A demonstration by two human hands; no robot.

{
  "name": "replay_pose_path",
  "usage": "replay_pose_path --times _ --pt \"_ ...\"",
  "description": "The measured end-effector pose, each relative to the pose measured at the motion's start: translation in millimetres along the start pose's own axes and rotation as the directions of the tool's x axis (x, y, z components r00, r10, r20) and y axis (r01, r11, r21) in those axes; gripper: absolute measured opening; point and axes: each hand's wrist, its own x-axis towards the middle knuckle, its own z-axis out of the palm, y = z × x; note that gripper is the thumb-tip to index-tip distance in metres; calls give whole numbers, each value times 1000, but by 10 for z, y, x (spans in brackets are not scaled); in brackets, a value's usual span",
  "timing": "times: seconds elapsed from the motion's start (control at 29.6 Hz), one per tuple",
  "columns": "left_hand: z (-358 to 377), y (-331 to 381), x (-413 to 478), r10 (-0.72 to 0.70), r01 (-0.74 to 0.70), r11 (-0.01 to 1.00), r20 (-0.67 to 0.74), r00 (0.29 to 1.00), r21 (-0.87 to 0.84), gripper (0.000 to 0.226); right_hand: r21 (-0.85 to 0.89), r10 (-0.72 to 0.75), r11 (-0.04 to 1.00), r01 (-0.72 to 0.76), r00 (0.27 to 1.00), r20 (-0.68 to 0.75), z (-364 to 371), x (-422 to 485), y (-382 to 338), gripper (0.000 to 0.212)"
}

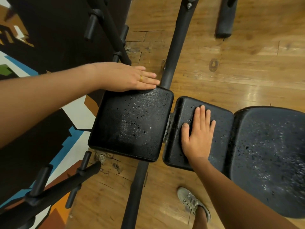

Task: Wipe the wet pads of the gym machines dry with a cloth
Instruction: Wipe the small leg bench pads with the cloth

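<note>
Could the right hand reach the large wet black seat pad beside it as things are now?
Probably yes: the right hand lies flat on the narrow black middle pad, directly next to the large wet black seat pad, with nothing between.

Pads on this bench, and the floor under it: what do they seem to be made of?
The square pad, the middle pad and the seat pad look like black vinyl or faux leather over padding: pebbled grain, stitched edges, water beading on top. The floor looks like glossy wood or wood-look laminate: plank seams, knots, glare.
</note>
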Motion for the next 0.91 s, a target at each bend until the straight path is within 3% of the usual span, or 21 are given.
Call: replay_pose_path --times 0.2,0.3,0.41,0.57,0.68,0.78,0.84,0.91 --pt "37 70 138 -40 35 999 -133 990 -37 65 5 -6 1000 6 1000 -9 15 6 19 68" --pt "266 182 -262 -180 151 979 -232 956 -136 69 22 -6 1000 6 1000 -5 27 -7 37 68" --pt "492 454 -609 -396 301 892 -266 879 -336 72 25 -5 1000 5 1000 -1 30 -14 37 68" --pt "813 1166 -884 -721 423 638 -305 622 -644 64 9 2 1000 -2 1000 21 8 3 6 69" --pt "884 1472 -788 -903 394 369 -225 365 -841 54 -11 4 1000 -3 998 56 15 -11 0 69" --pt "880 1547 -610 -971 356 228 -182 158 -906 51 30 32 999 -36 993 116 -65 26 -27 69" --pt "901 1547 -580 -984 315 172 -147 103 -933 50 81 -19 997 6 988 154 -148 62 -159 66" --pt "931 1551 -554 -987 240 146 -126 100 -960 49 132 -223 970 203 962 158 -281 246 -419 61"
